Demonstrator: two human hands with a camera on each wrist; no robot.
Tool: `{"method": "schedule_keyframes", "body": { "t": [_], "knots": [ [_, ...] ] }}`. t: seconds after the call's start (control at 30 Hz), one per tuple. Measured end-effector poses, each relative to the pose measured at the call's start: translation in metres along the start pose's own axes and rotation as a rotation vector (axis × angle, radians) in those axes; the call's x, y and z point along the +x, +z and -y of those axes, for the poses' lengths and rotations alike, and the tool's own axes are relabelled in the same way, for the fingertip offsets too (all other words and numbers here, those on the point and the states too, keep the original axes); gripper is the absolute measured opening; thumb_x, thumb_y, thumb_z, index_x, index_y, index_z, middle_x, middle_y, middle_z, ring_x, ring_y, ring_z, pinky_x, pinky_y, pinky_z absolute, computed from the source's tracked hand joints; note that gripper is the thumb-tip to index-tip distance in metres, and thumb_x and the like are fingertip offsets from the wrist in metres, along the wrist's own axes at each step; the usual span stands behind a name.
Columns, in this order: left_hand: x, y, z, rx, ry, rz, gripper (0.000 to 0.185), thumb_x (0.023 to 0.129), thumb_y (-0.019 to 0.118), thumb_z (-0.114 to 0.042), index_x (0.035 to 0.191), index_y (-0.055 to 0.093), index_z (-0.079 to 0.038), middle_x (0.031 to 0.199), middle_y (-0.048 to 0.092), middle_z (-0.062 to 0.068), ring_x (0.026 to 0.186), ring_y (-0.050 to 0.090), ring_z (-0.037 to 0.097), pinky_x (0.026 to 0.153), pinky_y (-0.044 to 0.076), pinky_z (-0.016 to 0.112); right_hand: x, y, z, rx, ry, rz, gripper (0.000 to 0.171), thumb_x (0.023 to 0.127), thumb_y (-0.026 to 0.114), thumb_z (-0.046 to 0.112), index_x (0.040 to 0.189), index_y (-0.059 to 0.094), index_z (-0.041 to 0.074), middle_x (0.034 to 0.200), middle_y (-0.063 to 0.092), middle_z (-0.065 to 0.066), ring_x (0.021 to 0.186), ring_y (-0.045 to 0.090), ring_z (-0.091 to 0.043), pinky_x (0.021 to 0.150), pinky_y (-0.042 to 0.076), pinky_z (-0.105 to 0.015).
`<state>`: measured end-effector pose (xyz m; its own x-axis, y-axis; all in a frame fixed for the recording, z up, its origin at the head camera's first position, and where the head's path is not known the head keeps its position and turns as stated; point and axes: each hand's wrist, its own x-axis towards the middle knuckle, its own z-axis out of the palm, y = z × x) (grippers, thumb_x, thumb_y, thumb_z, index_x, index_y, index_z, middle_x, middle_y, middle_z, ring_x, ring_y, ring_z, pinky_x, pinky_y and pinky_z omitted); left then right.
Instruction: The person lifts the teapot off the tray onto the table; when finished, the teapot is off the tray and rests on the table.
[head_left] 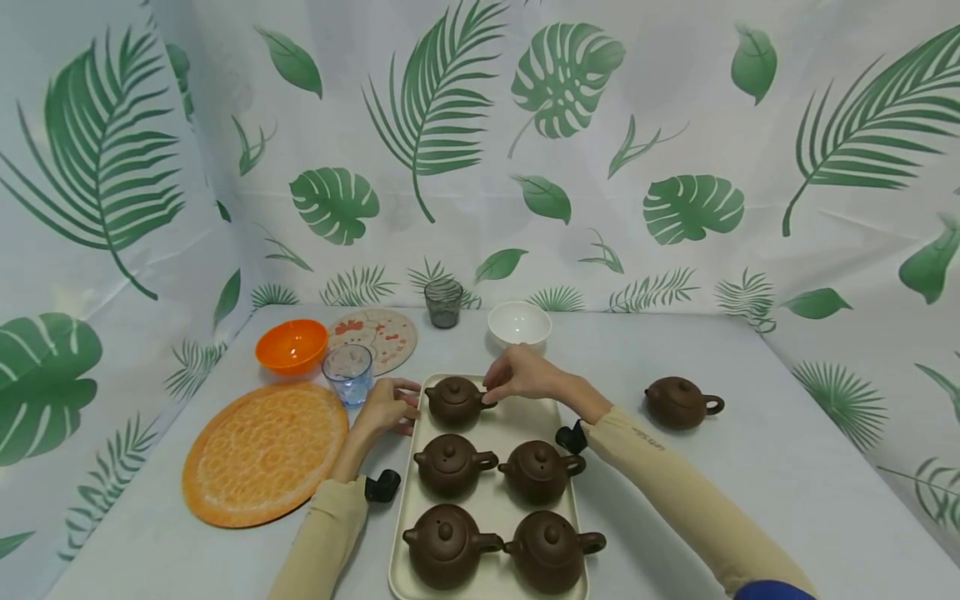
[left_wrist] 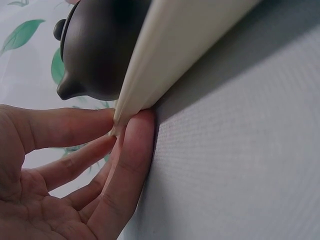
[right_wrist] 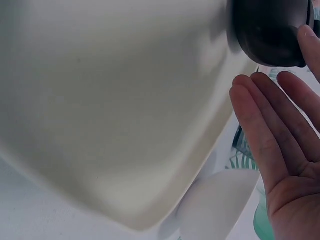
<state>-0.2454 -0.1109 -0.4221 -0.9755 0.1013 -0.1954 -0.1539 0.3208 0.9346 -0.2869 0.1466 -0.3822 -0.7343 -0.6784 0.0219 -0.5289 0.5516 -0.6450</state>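
A cream tray (head_left: 517, 410) carries several dark brown teapots, two rows of them in pairs and one teapot (head_left: 453, 403) alone at its far left corner. My left hand (head_left: 387, 407) pinches the tray's left rim near that corner, thumb on one side and fingers on the other, as the left wrist view shows. My right hand (head_left: 525, 372) is at the handle side of the far-left teapot. In the right wrist view its fingers (right_wrist: 265, 135) are nearly straight and apart from the teapot (right_wrist: 270, 32), while the thumb tip lies against or close to it.
Right of the tray stands another brown teapot (head_left: 678, 403). A white bowl (head_left: 519, 327) and a grey glass (head_left: 444, 303) are behind it. To the left are an orange bowl (head_left: 291, 347), a blue glass (head_left: 349, 377), a patterned round mat (head_left: 390, 337) and an orange round mat (head_left: 262, 454).
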Motion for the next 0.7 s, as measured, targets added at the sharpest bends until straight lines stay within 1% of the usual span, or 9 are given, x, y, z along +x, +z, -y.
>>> {"method": "schedule_keyframes", "body": {
  "t": [0.13,0.27,0.43,0.7],
  "knots": [
    [0.0006,-0.0001,0.0007,-0.002,0.002,0.001,0.045,0.074,0.061,0.016,0.118,0.061,0.008,0.089,0.063,0.017,0.063,0.061,0.017,0.05,0.058,0.031,0.0021,0.0021,0.0007,0.012,0.012,0.024,0.024,0.077,0.08,0.018,0.092,0.074,0.001,0.083,0.074,-0.005,0.076,0.07,-0.009,0.069,0.057,-0.02],
    [0.0012,0.0001,0.0025,-0.003,0.001,-0.005,0.045,0.074,0.062,0.016,0.118,0.061,0.008,0.088,0.063,0.016,0.062,0.06,0.017,0.05,0.058,0.03,0.0039,0.0041,0.0004,0.021,-0.013,0.042,0.019,0.077,0.08,0.015,0.09,0.075,0.002,0.082,0.074,-0.005,0.074,0.07,-0.009,0.067,0.057,-0.021],
    [0.0021,0.0015,0.0046,-0.009,0.011,-0.008,0.044,0.074,0.062,0.016,0.118,0.061,0.008,0.087,0.063,0.017,0.06,0.061,0.017,0.05,0.058,0.03,0.005,0.0052,0.0006,0.023,-0.036,0.048,0.017,0.077,0.079,0.014,0.088,0.075,0.002,0.08,0.074,-0.006,0.073,0.069,-0.008,0.065,0.057,-0.02],
    [0.0026,0.0024,0.005,-0.01,0.012,-0.011,0.043,0.075,0.061,0.015,0.118,0.061,0.008,0.088,0.064,0.017,0.06,0.061,0.016,0.049,0.058,0.031,0.0044,0.0059,0.0046,0.082,-0.02,0.049,0.012,0.077,0.078,0.008,0.085,0.075,-0.001,0.077,0.073,-0.01,0.068,0.069,-0.01,0.06,0.058,-0.023]
  ]
}}
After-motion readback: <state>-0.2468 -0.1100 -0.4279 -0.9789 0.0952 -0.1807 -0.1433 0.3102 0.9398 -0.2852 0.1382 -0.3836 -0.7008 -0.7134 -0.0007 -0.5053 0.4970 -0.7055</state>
